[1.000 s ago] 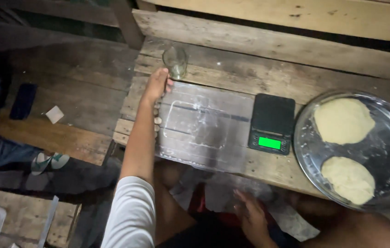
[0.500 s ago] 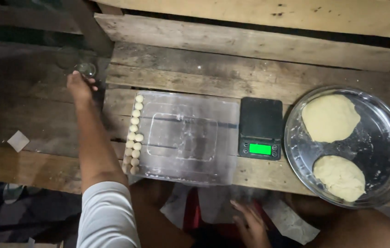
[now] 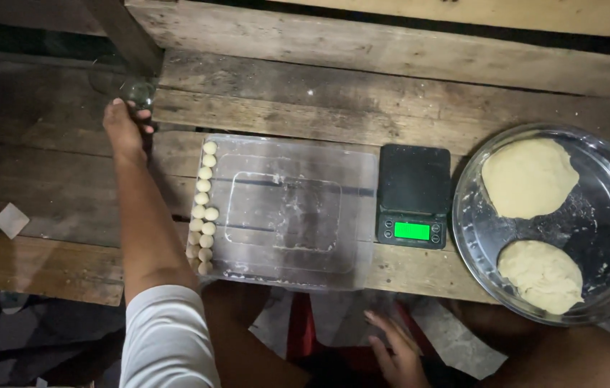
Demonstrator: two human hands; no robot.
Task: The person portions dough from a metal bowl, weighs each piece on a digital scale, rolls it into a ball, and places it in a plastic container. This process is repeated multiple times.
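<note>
The left hand (image 3: 124,126) reached to the upper left of the frame, its fingers wrapped round a small clear drinking glass (image 3: 137,92) standing at the edge of the plank table (image 3: 391,72); the glass looked transparent and dim against the dark wood. The right hand (image 3: 395,348) lay low at the bottom centre, fingers spread loose on clear plastic (image 3: 334,316); dough balls (image 3: 204,208) lined the tray's (image 3: 298,208) left edge.

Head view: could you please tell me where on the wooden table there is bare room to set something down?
Bare planks run along the back of the wooden table, behind the clear tray and the scale. Most of the tray's inside is free; dough balls crowd its left edge. The metal pan with two dough pieces fills the right. The left hand holds a glass.
</note>
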